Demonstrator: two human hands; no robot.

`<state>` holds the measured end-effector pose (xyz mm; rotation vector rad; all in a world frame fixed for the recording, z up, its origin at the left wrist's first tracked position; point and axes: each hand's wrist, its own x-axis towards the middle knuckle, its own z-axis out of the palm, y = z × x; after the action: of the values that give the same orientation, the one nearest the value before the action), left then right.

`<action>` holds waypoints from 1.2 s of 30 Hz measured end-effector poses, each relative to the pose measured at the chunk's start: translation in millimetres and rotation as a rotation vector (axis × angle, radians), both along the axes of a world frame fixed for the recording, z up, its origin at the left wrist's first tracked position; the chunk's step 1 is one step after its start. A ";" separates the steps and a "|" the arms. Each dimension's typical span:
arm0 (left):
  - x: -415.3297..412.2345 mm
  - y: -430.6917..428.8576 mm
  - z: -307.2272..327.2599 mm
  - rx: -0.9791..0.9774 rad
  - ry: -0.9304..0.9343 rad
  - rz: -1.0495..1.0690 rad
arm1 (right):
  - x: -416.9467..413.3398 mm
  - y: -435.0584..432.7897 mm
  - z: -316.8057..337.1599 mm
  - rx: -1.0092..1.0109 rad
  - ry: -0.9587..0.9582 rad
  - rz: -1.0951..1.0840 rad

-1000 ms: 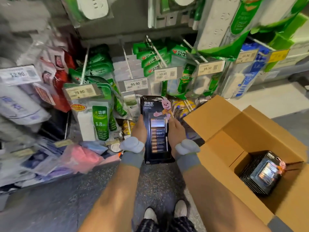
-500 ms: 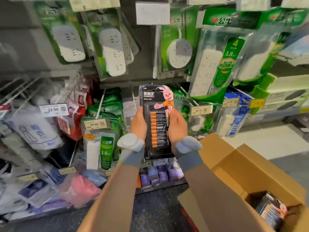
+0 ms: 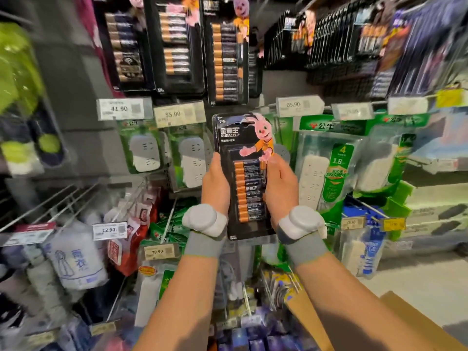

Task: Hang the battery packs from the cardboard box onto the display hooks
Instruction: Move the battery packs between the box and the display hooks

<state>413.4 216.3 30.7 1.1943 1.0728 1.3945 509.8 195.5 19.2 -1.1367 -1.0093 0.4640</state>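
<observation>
Now, head view: a shop display wall, blurred toward the edges.
Battery pack [image 3: 247, 178]: upright, printed face to the camera, held in the air in front of the wall.
Left hand [image 3: 215, 181]: curled round the pack's left edge, gripping it.
Right hand [image 3: 279, 183]: curled round the pack's right edge, thumb on the front.
Hung battery packs [image 3: 226, 59]: in rows directly above the held pack, the nearest just over its top edge.
Price tag [image 3: 178, 114]: reads 55.90, up-left of the pack.
Power strip packs [image 3: 329, 173]: green, behind the pack and to both sides.
Cardboard box [image 3: 405, 323]: below-right of the pack, only a flap in view.
</observation>
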 end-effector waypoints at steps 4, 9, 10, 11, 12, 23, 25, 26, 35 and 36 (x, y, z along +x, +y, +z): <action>-10.0 -0.7 36.8 0.072 -0.037 0.027 | -8.3 3.0 35.0 0.123 -0.041 0.013; -15.0 3.8 64.6 0.140 -0.004 0.044 | -12.6 4.0 65.9 0.222 -0.083 -0.005; -15.5 5.7 69.9 0.156 -0.004 0.050 | -14.8 4.9 71.9 0.231 -0.079 -0.011; -17.3 8.1 76.0 0.182 -0.001 0.045 | -16.9 6.8 78.5 0.244 -0.070 -0.018; -18.5 7.6 82.0 0.214 0.004 0.039 | -18.0 9.0 83.2 0.255 -0.072 -0.023; -27.8 18.4 124.4 0.277 -0.066 0.005 | -27.6 18.8 121.7 0.326 -0.163 -0.084; -26.8 19.0 126.6 0.288 -0.055 -0.016 | -26.0 18.2 123.2 0.316 -0.169 -0.027; -25.9 19.5 128.6 0.292 -0.057 -0.030 | -24.0 19.1 124.4 0.309 -0.176 -0.014; 1.4 35.8 134.0 0.295 -0.104 -0.087 | 6.6 31.5 132.3 0.288 -0.116 -0.037; 8.9 37.7 136.3 0.306 -0.118 -0.120 | 14.7 34.7 134.6 0.302 -0.124 -0.043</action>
<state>422.3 254.1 167.0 1.3516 0.7107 1.5508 524.5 230.2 153.7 -0.9213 -1.1184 0.1996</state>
